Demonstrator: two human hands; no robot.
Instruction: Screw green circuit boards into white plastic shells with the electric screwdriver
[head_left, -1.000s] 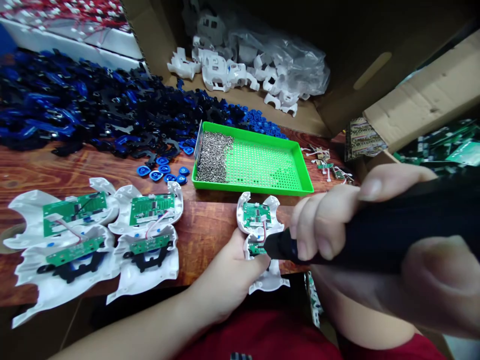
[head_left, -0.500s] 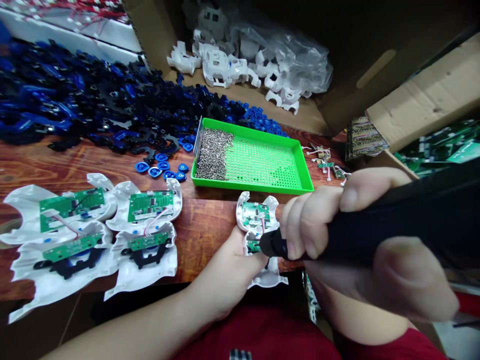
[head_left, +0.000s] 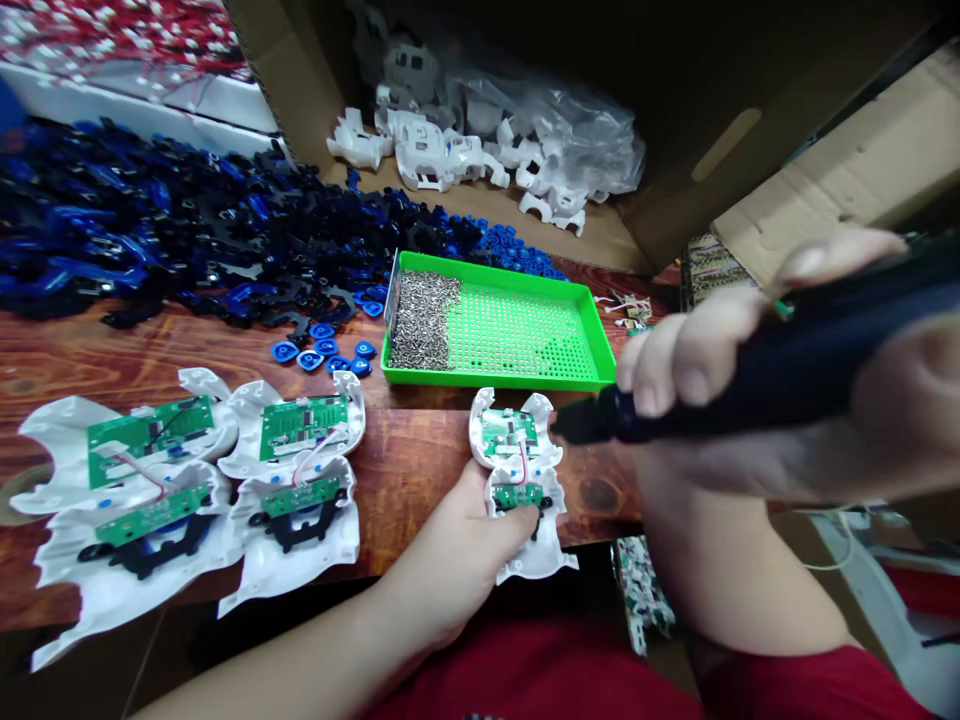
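Observation:
My left hand grips the lower half of a white plastic shell at the table's front edge. Two small green circuit boards joined by red and white wires sit inside the shell. My right hand is wrapped round a black electric screwdriver. Its tip hovers just right of the shell's upper half, lifted off the boards. A green tray behind the shell holds a heap of small silver screws at its left end.
Two more open white shells with green boards lie to the left. A pile of blue and black plastic parts covers the back left. White shell parts fill a cardboard box behind. Green boards lie in a box at the right.
My right hand has lifted the screwdriver up and to the right, off the lower circuit board. My left hand still holds the shell in place.

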